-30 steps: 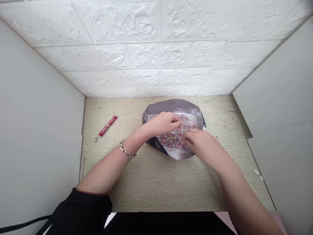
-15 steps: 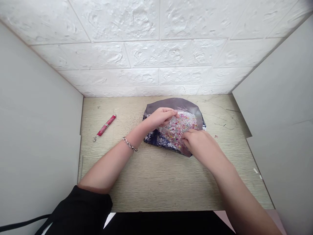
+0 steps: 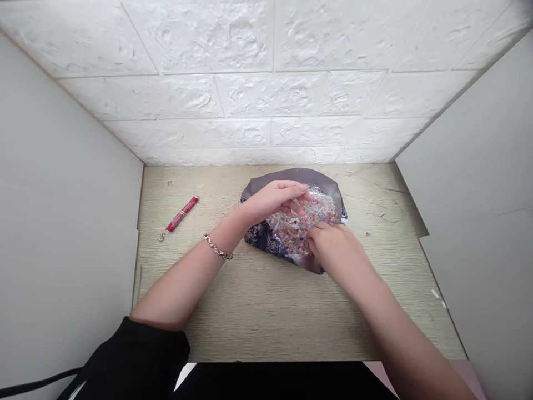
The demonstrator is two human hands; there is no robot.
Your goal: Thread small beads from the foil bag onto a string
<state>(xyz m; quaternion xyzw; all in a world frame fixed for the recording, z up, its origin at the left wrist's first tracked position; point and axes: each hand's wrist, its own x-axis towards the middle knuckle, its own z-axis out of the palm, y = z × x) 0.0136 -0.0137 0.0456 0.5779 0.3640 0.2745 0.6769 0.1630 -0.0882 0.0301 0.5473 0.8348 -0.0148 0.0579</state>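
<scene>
A pile of small mixed beads (image 3: 293,226), mostly pink, white and clear, lies in an opened-out pouch (image 3: 266,238) with a grey lining and a dark blue patterned outside. Over the pile's left and far side is my left hand (image 3: 281,198), its fingers loosely bent and apart, holding nothing that I can see. At the near right side of the beads, my right hand (image 3: 331,239) has its fingers closed together, tips down in the pile. What the right fingertips pinch, if anything, is hidden.
A slim red patterned stick-like item (image 3: 182,215) with a metal clasp lies to the left on the wooden table (image 3: 266,311). Loose thin wire (image 3: 385,191) lies at the far right. White brick wall (image 3: 244,94) stands behind, with grey panels on both sides.
My left hand's fingers have spread apart and moved slightly right over the beads. My right hand has shifted a little left and stays closed in the pile.
</scene>
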